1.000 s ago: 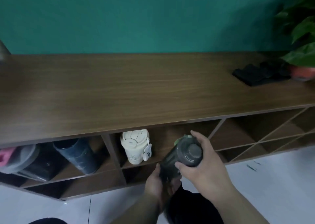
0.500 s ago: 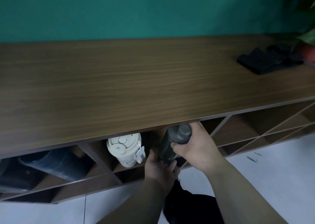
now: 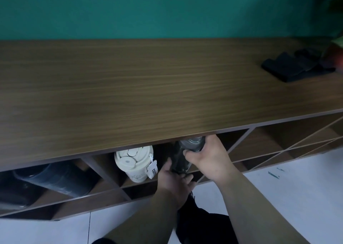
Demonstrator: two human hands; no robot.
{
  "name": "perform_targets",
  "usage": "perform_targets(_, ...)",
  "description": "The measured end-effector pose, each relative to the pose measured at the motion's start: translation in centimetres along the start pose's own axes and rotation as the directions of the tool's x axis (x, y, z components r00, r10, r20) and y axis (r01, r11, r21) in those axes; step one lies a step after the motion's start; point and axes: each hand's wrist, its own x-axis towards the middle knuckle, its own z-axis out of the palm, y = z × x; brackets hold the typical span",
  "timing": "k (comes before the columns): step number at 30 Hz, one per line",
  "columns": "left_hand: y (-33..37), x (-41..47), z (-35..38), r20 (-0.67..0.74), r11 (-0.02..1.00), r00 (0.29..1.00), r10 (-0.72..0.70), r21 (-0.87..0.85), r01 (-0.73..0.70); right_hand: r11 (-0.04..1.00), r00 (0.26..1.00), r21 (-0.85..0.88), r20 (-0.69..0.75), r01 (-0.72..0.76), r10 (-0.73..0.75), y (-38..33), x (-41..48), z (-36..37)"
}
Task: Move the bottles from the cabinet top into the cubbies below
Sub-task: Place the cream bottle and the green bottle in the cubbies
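A dark grey bottle stands partly inside a cubby just under the edge of the wooden cabinet top. My right hand grips its cap end, and my left hand holds its lower part from below. A cream bottle with a white tag stands in the same cubby to the left. A dark blue bottle lies tilted in the cubby further left.
A black folded item lies at the right end of the cabinet top, beside a plant pot. More cubbies open to the right. White floor tiles run below the cabinet. A teal wall stands behind.
Both hands have carried the dark grey bottle up and forward, from in front of the cabinet into the cubby beside the cream bottle. The view has shifted right and down.
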Motion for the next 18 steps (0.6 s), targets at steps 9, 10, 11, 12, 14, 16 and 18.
perform_targets(9, -2.0, -3.8, -2.5, -0.034, 0.905, 0.974, 0.222, 0.379, -0.193, 0.992, 0.998, 0.120, 0.063, -0.024, 0.017, 0.8, -0.5, -0.5)
perform_targets(10, -2.2, -4.6, -2.5, -0.014, 0.862, 0.950, 0.312, 0.424, -0.277, 0.989, 0.997, 0.144, 0.074, -0.027, 0.016, 0.9, -0.7, -0.6)
perform_targets(11, -2.4, -5.5, -2.2, 0.008, 0.813, 0.917, 0.399, 0.460, -0.358, 0.987, 0.997, 0.160, 0.082, -0.028, 0.015, 1.0, -0.9, -0.7)
perform_targets(12, -2.5, -6.5, -1.6, 0.049, 0.769, 0.892, 0.449, 0.488, -0.413, 0.984, 0.996, 0.175, 0.087, -0.027, 0.012, 1.1, -1.1, -0.8)
perform_targets(14, -2.4, -8.0, -0.5, 0.166, 0.686, 0.844, 0.511, 0.513, -0.516, 0.970, 0.996, 0.241, 0.090, -0.022, 0.000, 1.2, -1.7, -1.0)
perform_targets(16, -1.7, -8.7, 0.4, 0.247, 0.602, 0.804, 0.541, 0.554, -0.576, 0.947, 0.997, 0.321, 0.074, -0.018, -0.006, 1.3, -2.2, -1.1)
perform_targets(18, -0.8, -9.0, 1.5, 0.284, 0.533, 0.762, 0.583, 0.574, -0.622, 0.924, 0.999, 0.381, 0.045, -0.018, 0.001, 1.2, -2.7, -1.1)
